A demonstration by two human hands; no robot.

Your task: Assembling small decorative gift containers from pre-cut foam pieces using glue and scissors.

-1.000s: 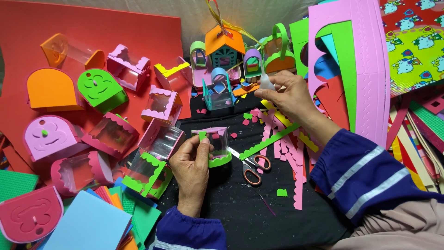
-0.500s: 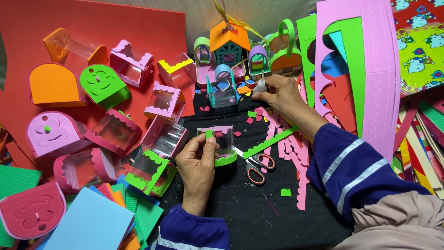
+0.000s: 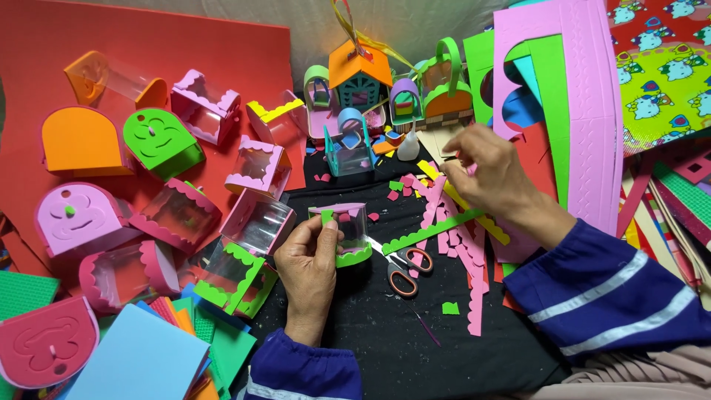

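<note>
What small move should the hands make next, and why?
Probably bring the right hand back to the small clear plastic box with pink and green foam trim. The left hand holds that box upright on the black cloth, while the right hand pinches something small, too tiny to identify, above the pink scalloped foam strips.

Pretty busy workspace here. The middle is a black cloth (image 3: pixel 385 333) spread flat, and at about 10 o'clock a big red foam sheet (image 3: pixel 148 52) covers most of the surface. Up at 12 o'clock there's a strip of pale grey backdrop (image 3: pixel 415 30) (could be a wall or a sheet, hard to tell). At 2 o'clock sits a bright patterned cartoon fabric (image 3: pixel 659 74) in yellow-green and red. Lighting is even and soft, no hard shadows anywhere.
</note>
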